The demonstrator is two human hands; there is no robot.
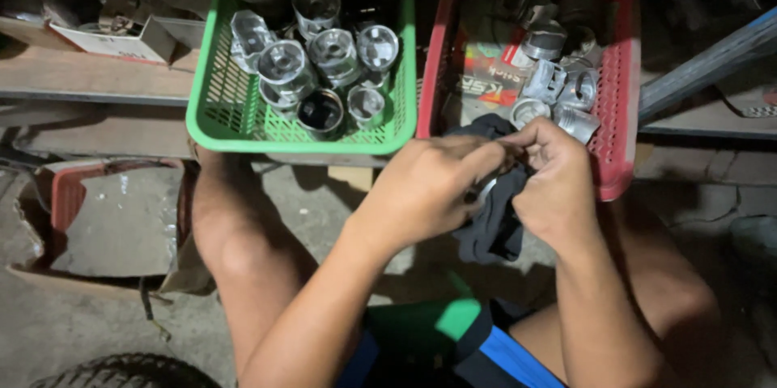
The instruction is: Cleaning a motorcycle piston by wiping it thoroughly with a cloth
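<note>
My left hand (425, 190) and my right hand (554, 182) are pressed together in front of me, both closed around a dark cloth (494, 226) that hangs down between them. A small metal part (486, 188) glints between the palms, mostly hidden by fingers and cloth. Just beyond my hands stands a red plastic basket (619, 97) with several shiny metal pistons (558, 89) and a printed packet. To its left a green plastic basket (243, 125) rests against my left knee, holding several more metal pistons (324, 56).
A wooden shelf (89, 76) with a small cardboard box (121, 40) runs along the left. A red tray with a grey slab (113, 218) lies on the concrete floor, and a tyre edge (129, 372) shows at bottom left. A blue-grey bar (712, 60) slants at the right.
</note>
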